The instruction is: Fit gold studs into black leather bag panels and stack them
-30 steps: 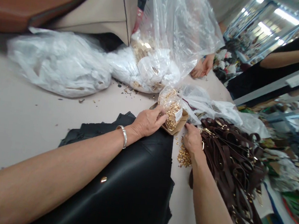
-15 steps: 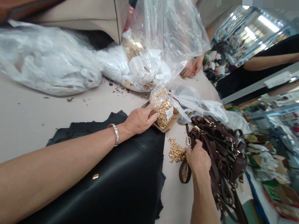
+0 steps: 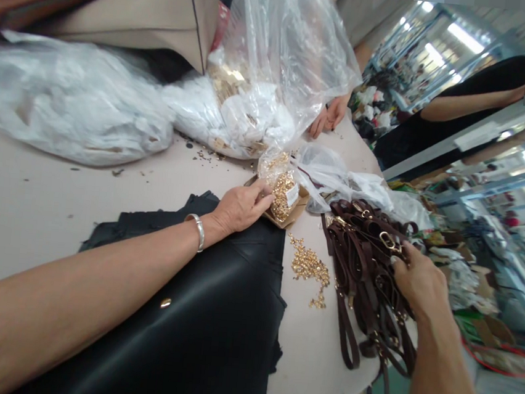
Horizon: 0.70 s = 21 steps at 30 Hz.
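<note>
My left hand (image 3: pixel 241 208), with a silver bangle at the wrist, rests at the edge of a small cardboard box (image 3: pixel 298 214). Its thumb and fingers are apart, touching the box or the clear bag of small gold metal pieces (image 3: pixel 282 200) inside. Under that forearm lies a stack of black leather-like sheets (image 3: pixel 214 316), the top one bearing a gold stud (image 3: pixel 165 303). My right hand (image 3: pixel 424 284) is closed on a dark brown strap (image 3: pixel 396 259) with gold hardware, at the right of a strap heap (image 3: pixel 353 261). Loose gold pieces (image 3: pixel 307 263) lie between the sheets and straps.
White-filled plastic bags (image 3: pixel 76 105) lie along the back, and a tall clear bag (image 3: pixel 281 44) stands beyond the box. Another person's hands (image 3: pixel 328 116) are at the far side. A beige bag (image 3: pixel 136 11) sits back left. Dark scraps (image 3: pixel 211 156) dot the table.
My right hand has moved right, from beside the loose gold pieces to the far side of the strap heap, shifting straps rightward. A strap loop no longer covers some gold pieces. My left hand stays at the box.
</note>
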### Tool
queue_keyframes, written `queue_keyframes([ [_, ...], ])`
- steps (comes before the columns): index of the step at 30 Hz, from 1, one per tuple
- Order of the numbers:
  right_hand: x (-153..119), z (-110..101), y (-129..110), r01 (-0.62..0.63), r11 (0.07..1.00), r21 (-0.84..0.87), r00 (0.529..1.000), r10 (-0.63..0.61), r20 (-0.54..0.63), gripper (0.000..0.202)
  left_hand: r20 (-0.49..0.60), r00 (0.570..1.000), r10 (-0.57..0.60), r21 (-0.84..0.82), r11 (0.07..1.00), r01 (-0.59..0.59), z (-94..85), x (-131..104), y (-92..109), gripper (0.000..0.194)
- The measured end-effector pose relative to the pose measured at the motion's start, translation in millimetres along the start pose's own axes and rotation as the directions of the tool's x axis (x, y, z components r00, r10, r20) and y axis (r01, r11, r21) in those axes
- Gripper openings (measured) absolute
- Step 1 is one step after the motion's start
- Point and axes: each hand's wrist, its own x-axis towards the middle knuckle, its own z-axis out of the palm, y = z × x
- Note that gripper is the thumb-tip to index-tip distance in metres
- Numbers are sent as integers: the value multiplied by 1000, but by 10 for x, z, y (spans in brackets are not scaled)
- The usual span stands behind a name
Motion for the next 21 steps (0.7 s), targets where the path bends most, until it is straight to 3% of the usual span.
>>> queue_keyframes([
  [3, -482, 220, -193, 47, 976, 213, 996, -31, -80, 63, -17, 1000, 0, -4, 1000, 0, 6, -2, -1, 22],
  [5, -980, 482, -469, 15, 893, 451, 999, -29, 25, 59, -19, 1000, 1, -7, 1000, -1, 8, -4, -4, 22],
  [7, -1417, 765, -731, 58, 873, 484, 996, -85, 35, 73, -14, 1000, 3, -10, 1000, -3, 9, -8, -11, 22],
  [9, -1645, 997, -920, 64, 898, 435, 994, -95, 50, 85, -10, 1000, 6, -14, 1000, -6, 10, -11, -20, 22],
  [12, -1548, 1188, -1098, 54, 921, 387, 997, -68, 23, 93, -6, 1000, 11, -16, 1000, -11, 14, -12, -32, 21],
  [16, -1083, 1236, -1324, 67, 900, 430, 995, -90, 34, 94, -3, 1000, 16, -16, 1000, -16, 13, -6, -31, 21],
  [18, -913, 1233, -1440, 125, 873, 472, 987, -157, 27, 86, -9, 1000, 20, -17, 1000, -20, 6, -5, -22, 20],
  [21, -808, 1219, -1554, 284, 809, 514, 950, -311, -35, 57, -30, 999, 22, -11, 1000, -22, -10, -16, -6, 21],
])
